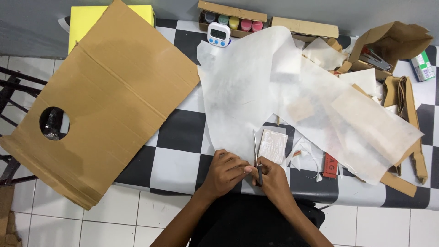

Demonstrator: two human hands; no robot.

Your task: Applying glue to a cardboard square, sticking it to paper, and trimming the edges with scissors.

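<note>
Roughly counted: 1 pair of scissors, 1 big translucent paper sheet, 1 small pale tile, 1 cardboard panel w/ round hole, 1 white timer, 5 paint pots in a box. Right hand closed round scissor handles, blades pointing away along sheet's near edge — left hand curled, pinning paper just beside blades. Sat at table's front edge. Cardboard overhung left edge; bare checkered patch left between panel and paper — right side crowded w/ scraps.
</note>
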